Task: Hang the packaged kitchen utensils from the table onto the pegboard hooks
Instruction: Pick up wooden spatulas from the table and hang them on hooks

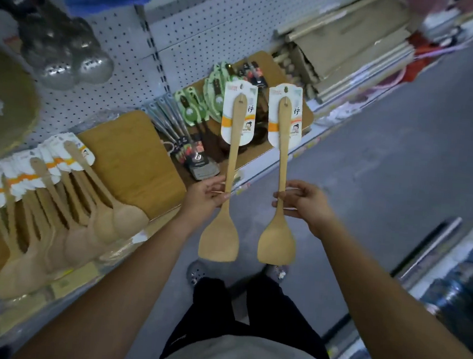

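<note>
Two wooden spatulas with white and orange card labels are held up side by side over the aisle, blades toward me. My left hand (206,195) pinches the handle of the left spatula (220,235). My right hand (303,201) grips the handle of the right spatula (277,241). The white pegboard (143,53) rises at the upper left. A row of several matching wooden spatulas (55,206) hangs at the lower left of the board.
On the shelf (134,156) below the pegboard lie wooden boards, green-carded utensils (205,102) and metal-handled tools. Metal ladles (68,58) hang at the upper left. Flat cardboard and boards are stacked at the upper right. The grey aisle floor (388,164) stretches to the right.
</note>
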`<state>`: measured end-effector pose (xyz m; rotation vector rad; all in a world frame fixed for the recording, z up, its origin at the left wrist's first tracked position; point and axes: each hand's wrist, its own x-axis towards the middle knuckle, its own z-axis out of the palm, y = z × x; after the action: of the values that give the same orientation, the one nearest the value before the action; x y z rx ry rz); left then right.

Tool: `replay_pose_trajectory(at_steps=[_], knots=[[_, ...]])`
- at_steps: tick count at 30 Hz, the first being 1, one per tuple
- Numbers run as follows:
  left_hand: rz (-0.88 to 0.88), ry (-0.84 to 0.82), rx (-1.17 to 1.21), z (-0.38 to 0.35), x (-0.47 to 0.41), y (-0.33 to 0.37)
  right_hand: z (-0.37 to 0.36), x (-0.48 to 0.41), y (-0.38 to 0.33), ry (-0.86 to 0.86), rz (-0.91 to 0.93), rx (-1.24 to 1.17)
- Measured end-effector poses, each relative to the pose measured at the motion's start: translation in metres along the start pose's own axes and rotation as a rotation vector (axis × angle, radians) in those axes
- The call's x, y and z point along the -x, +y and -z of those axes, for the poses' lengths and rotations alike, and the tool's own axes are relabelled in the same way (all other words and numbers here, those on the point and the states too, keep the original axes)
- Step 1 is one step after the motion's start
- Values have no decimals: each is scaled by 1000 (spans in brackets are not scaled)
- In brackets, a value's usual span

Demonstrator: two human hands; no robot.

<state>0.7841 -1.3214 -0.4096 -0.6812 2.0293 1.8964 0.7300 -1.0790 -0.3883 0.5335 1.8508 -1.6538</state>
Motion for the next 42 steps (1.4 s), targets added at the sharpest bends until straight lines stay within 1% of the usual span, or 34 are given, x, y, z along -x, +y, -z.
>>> replay_pose_trajectory(at_steps=[6, 11, 17, 24, 27, 32, 37, 42], knots=[[-55, -88, -1, -109, -18, 47, 111, 10, -4, 91, 62, -130], [-78, -133, 10, -205, -35, 79, 209, 9, -13, 159, 77, -204], [-89, -208, -32, -285, -55, 118, 305, 6, -38, 244, 109, -256], [-131, -296, -8, -365, -107, 161, 380, -26, -77, 293, 143, -291], [-141, -305, 21, -396, -140, 183, 408, -51, -98, 313, 133, -279], [-151, -332, 2, -437, -194, 218, 452, -91, -135, 336, 115, -277], [-144, -313, 23, -484, -246, 260, 503, -137, -178, 345, 121, -270], [-149, -275, 41, -528, -293, 295, 553, -186, -213, 301, 143, -237]])
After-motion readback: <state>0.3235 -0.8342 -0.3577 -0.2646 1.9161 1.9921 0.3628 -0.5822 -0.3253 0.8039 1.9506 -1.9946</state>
